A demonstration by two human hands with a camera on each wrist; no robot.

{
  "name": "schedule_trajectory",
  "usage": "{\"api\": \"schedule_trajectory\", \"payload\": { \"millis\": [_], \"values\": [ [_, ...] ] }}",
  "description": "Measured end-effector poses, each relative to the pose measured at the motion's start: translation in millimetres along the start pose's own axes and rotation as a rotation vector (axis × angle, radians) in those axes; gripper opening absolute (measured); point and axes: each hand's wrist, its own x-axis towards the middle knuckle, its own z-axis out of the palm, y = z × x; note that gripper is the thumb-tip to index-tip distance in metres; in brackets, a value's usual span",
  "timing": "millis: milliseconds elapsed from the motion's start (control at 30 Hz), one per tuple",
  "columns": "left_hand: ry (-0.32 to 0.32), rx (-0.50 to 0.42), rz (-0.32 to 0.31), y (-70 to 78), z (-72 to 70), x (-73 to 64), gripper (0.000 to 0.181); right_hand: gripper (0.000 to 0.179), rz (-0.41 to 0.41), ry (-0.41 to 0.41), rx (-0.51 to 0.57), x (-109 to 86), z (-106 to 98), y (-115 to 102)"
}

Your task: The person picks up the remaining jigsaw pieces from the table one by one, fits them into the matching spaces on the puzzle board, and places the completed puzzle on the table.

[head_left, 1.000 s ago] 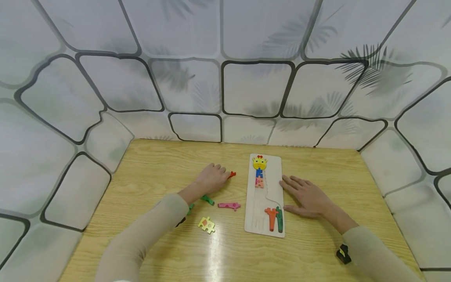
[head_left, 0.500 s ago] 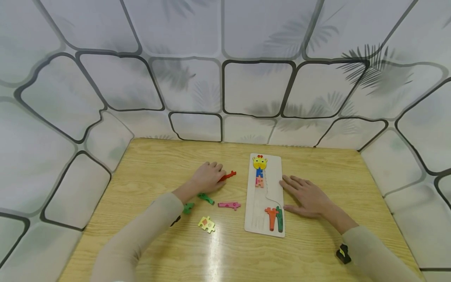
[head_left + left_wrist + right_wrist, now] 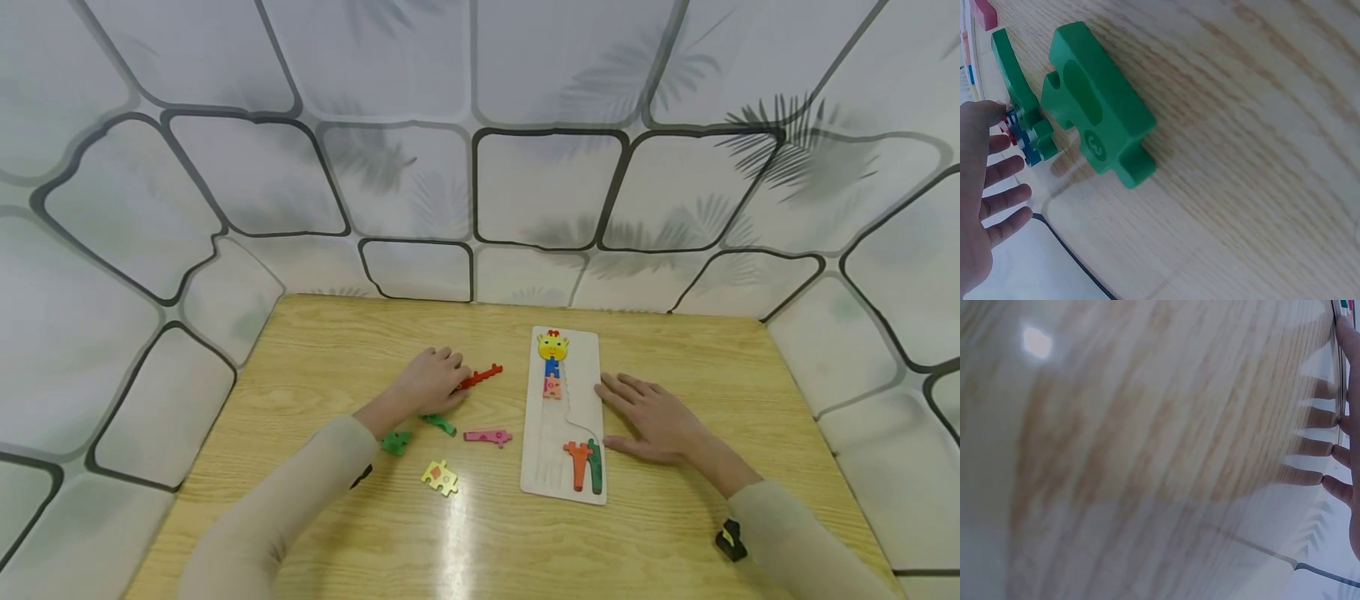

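Observation:
My left hand (image 3: pixel 431 379) is left of the giraffe puzzle board (image 3: pixel 551 450). In the left wrist view its thumb and index finger pinch a blue puzzle piece (image 3: pixel 1022 139); the other fingers are extended. A long red puzzle piece (image 3: pixel 482 377) lies by the fingertips, its left end partly hidden. My right hand (image 3: pixel 652 419) rests with straight, spread fingers at the board's right edge. A yellow giraffe head (image 3: pixel 552 346), a blue piece (image 3: pixel 552 368), a salmon piece (image 3: pixel 552 387), an orange leg piece (image 3: pixel 577 465) and a dark green leg piece (image 3: pixel 595 467) sit on the board.
Loose on the wooden table (image 3: pixel 360 533) lie a pink piece (image 3: pixel 487 437), a yellow piece (image 3: pixel 440 477), a green piece (image 3: pixel 441 423) and another green piece numbered 3 (image 3: pixel 395 442). A pale patterned wall (image 3: pixel 420 271) borders the table's far edge.
My left hand has drawn leftward, uncovering more of the red piece, which stays nearly where it was. More of the numbered green piece shows too. My right hand and the board have stayed still.

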Motion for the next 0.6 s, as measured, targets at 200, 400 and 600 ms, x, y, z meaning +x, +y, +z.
{"api": "schedule_trajectory", "payload": {
  "millis": [200, 400, 600],
  "values": [
    [0.02, 0.017, -0.014, 0.4, 1.5, -5.2, 0.033, 0.087, 0.002, 0.003, 0.004, -0.2, -0.6, -0.7],
    [0.03, 0.045, -0.022, 1.4, 3.5, -6.6, 0.026, 0.087, 0.004, 0.005, 0.01, -0.7, -3.1, -2.6],
    [0.046, 0.06, -0.023, 3.3, 5.0, -5.4, 0.024, 0.086, 0.003, 0.008, 0.017, -1.1, -4.4, -3.4]
  ]
}}
